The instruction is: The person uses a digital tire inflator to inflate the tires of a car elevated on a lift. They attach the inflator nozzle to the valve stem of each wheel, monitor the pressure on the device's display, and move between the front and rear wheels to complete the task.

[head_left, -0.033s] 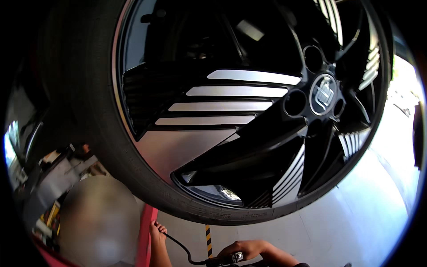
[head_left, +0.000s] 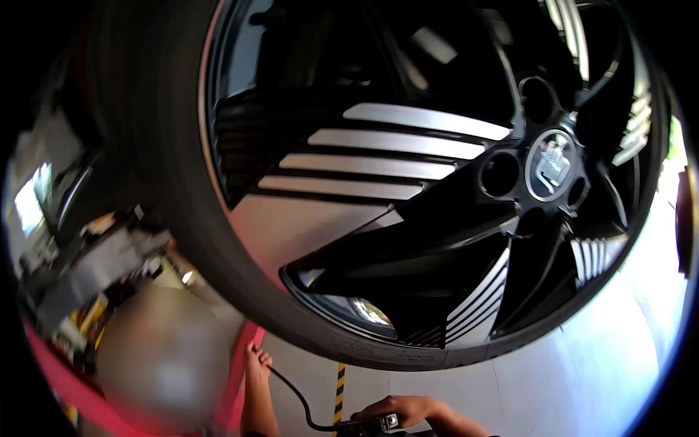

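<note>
A black hose (head_left: pixel 297 393) is gripped in the closed left hand (head_left: pixel 258 357) at the lower edge of the view, its near end pinched in curled fingers. From there the hose is curved down and to the right, until a dark tool (head_left: pixel 362 427) is met. The tool is clasped from above by the right hand (head_left: pixel 405 410), its fingers largely hidden behind the knuckles; a metal end piece (head_left: pixel 392 420) is left showing just beside that hand. The tool's lower part is cut off by the lower edge, and its kind cannot be told.

Above both hands, most of the view is filled by a large wheel (head_left: pixel 429 218). Its black and silver spokes are ringed by a dark tyre (head_left: pixel 171 197), and a round centre cap (head_left: pixel 551 166) is surrounded by dark circular recesses. Neither hand is set against the wheel.

Beneath, a pale floor (head_left: pixel 582 342) is crossed by a yellow-and-black striped line (head_left: pixel 340 393), seen between the forearms. A red post (head_left: pixel 239 379) is seen beside the left forearm, and at far left assorted equipment (head_left: pixel 109 266) is crowded together.
</note>
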`<state>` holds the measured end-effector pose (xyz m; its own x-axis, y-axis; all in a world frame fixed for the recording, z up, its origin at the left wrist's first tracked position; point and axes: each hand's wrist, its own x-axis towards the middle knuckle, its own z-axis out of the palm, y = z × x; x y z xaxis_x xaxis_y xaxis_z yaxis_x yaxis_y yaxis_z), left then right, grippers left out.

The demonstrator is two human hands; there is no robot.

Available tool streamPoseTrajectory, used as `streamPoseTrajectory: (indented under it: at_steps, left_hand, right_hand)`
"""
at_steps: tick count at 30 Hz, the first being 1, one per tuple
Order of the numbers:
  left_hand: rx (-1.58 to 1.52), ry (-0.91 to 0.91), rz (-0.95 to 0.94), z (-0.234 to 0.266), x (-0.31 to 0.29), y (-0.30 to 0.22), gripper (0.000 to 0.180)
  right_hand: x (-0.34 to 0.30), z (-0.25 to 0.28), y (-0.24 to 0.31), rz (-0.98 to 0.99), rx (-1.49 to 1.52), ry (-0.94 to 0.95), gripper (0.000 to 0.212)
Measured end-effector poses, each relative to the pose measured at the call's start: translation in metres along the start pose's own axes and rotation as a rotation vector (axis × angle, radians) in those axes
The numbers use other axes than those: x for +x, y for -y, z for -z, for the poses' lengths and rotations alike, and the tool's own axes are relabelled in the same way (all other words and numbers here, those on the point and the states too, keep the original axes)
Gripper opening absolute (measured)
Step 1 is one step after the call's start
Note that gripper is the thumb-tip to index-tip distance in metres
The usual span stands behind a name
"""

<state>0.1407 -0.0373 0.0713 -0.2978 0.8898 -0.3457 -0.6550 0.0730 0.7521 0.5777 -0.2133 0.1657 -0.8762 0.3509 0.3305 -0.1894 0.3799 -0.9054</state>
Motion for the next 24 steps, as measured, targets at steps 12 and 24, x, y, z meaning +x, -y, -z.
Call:
streamPoseTrajectory:
  at_steps: [12,24]
  left_hand:
    - [0.302,-0.067,-0.996,-0.214,-0.348,-0.083,0.036]
    - [1.007,-0.072,-1.366,-0.313,-0.412,-0.072,0.039]
  right_hand:
    - [-0.109,0.034,0.09,0.128,0.122,0.159,0.05]
    - [-0.091,0.042,0.199,-0.112,0.656,-0.257,0.036]
